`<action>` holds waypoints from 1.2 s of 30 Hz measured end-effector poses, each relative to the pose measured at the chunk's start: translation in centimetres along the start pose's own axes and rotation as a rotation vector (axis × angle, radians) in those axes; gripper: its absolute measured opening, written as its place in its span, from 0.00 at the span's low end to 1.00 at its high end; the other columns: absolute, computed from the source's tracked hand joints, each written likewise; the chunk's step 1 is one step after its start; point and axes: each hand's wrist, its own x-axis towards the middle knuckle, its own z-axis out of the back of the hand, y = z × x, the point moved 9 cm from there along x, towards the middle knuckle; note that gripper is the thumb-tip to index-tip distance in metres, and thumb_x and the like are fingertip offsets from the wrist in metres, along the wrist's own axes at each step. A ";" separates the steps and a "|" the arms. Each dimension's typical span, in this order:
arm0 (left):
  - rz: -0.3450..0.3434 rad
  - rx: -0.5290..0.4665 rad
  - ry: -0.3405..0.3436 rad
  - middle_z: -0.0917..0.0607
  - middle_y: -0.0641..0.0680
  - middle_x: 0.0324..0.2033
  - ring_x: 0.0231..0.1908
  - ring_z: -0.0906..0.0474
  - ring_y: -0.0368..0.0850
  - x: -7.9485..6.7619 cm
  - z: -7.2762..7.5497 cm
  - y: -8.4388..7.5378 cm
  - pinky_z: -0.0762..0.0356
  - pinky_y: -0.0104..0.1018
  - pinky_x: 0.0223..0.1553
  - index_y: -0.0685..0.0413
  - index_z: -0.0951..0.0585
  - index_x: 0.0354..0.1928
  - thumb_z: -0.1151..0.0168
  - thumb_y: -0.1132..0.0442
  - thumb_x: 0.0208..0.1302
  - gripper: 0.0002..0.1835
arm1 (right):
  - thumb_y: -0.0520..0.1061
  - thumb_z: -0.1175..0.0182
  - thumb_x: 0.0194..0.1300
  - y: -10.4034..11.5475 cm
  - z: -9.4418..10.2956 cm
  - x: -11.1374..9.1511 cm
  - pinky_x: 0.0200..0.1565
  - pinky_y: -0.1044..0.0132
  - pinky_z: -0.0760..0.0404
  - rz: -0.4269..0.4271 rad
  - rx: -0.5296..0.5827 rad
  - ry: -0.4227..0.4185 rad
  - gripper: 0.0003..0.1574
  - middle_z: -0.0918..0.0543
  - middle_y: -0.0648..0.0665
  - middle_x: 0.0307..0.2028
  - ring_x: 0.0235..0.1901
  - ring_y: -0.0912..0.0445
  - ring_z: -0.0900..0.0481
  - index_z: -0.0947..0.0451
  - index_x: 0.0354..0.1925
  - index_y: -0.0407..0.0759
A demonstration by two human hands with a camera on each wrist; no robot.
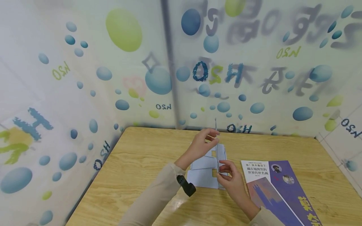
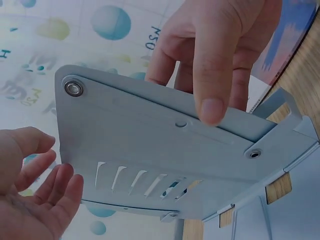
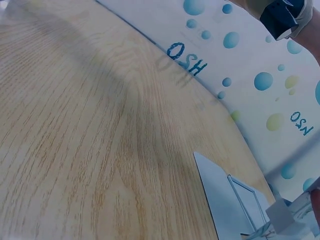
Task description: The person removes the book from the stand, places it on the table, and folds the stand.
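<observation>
A light blue metal folding stand has its base flat on the table and a slotted, riveted plate raised on hinges, seen nearly edge-on from the head. The right hand pinches one edge of this plate. In the left wrist view the right thumb lies on the near face, with the other fingers behind it. At the plate's opposite edge is the left hand, its fingers loosely bent and fingertips right at the edge. Part of the base shows in the right wrist view.
Right of the stand, overlapping books or booklets with purple covers lie on the wooden table. A wall panel printed with bubbles and letters rises behind the table's far edge. A black band is on the left wrist.
</observation>
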 end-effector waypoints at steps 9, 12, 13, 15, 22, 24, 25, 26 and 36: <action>0.134 -0.104 -0.072 0.22 0.55 0.40 0.37 0.23 0.46 -0.4 1.4 1.6 0.22 0.33 0.34 0.61 0.22 0.49 0.44 0.65 0.63 0.13 | 0.27 0.35 0.48 -0.1 -1.2 0.6 0.38 0.68 0.21 -0.069 -0.004 0.064 0.28 0.25 0.39 0.37 0.36 0.54 0.24 0.28 0.50 0.35; 0.145 -0.141 -0.095 0.21 0.56 0.40 0.35 0.23 0.46 -0.5 1.9 2.0 0.21 0.33 0.33 0.64 0.22 0.49 0.44 0.67 0.63 0.14 | 0.29 0.34 0.49 -0.2 -1.5 0.8 0.38 0.68 0.21 -0.093 -0.007 0.089 0.28 0.24 0.39 0.36 0.36 0.56 0.24 0.27 0.50 0.35; 0.150 -0.150 -0.102 0.21 0.56 0.40 0.35 0.23 0.45 -0.6 2.0 2.1 0.21 0.33 0.33 0.64 0.22 0.49 0.44 0.67 0.63 0.14 | 0.29 0.34 0.49 -0.3 -1.6 0.9 0.38 0.68 0.21 -0.101 -0.010 0.096 0.27 0.24 0.39 0.36 0.36 0.56 0.24 0.27 0.50 0.36; 0.166 -0.182 -0.118 0.21 0.58 0.40 0.36 0.23 0.47 -0.8 2.4 2.2 0.21 0.34 0.33 0.66 0.23 0.50 0.44 0.69 0.62 0.14 | 0.30 0.33 0.49 -0.3 -1.7 0.9 0.38 0.69 0.21 -0.110 -0.015 0.107 0.27 0.24 0.39 0.36 0.37 0.56 0.24 0.27 0.50 0.36; 0.251 -0.256 -0.201 0.22 0.66 0.41 0.37 0.24 0.50 -2.8 4.3 1.3 0.20 0.39 0.34 0.72 0.24 0.49 0.46 0.74 0.60 0.15 | 0.35 0.31 0.49 0.5 -2.9 1.4 0.40 0.66 0.21 -0.070 -0.042 0.161 0.27 0.23 0.40 0.38 0.40 0.50 0.24 0.25 0.50 0.39; 0.268 -0.270 -0.237 0.22 0.64 0.40 0.35 0.24 0.47 -3.1 4.7 2.1 0.20 0.38 0.33 0.71 0.23 0.48 0.46 0.74 0.59 0.15 | 0.36 0.31 0.48 0.6 -3.4 1.6 0.41 0.65 0.21 -0.064 -0.039 0.175 0.28 0.23 0.40 0.39 0.40 0.49 0.25 0.24 0.50 0.39; 0.274 -0.277 -0.256 0.22 0.64 0.40 0.34 0.25 0.45 -3.2 4.9 2.8 0.20 0.37 0.32 0.70 0.22 0.48 0.46 0.74 0.58 0.15 | 0.36 0.30 0.48 0.6 -3.7 1.7 0.41 0.64 0.22 -0.063 -0.037 0.183 0.28 0.23 0.40 0.39 0.40 0.49 0.25 0.24 0.50 0.39; 0.282 -0.283 -0.276 0.22 0.62 0.39 0.34 0.25 0.44 -3.2 5.1 3.5 0.20 0.37 0.32 0.69 0.22 0.47 0.45 0.73 0.58 0.15 | 0.36 0.30 0.47 0.6 -3.9 1.8 0.42 0.64 0.22 -0.062 -0.037 0.189 0.28 0.23 0.40 0.39 0.40 0.49 0.25 0.24 0.49 0.39; 0.372 -0.238 -0.368 0.22 0.58 0.33 0.31 0.26 0.44 -5.1 6.6 8.9 0.21 0.35 0.29 0.68 0.19 0.44 0.45 0.74 0.54 0.14 | 0.35 0.29 0.45 -0.2 -6.9 1.7 0.40 0.66 0.21 -0.018 -0.215 0.315 0.26 0.26 0.45 0.35 0.38 0.50 0.25 0.23 0.46 0.39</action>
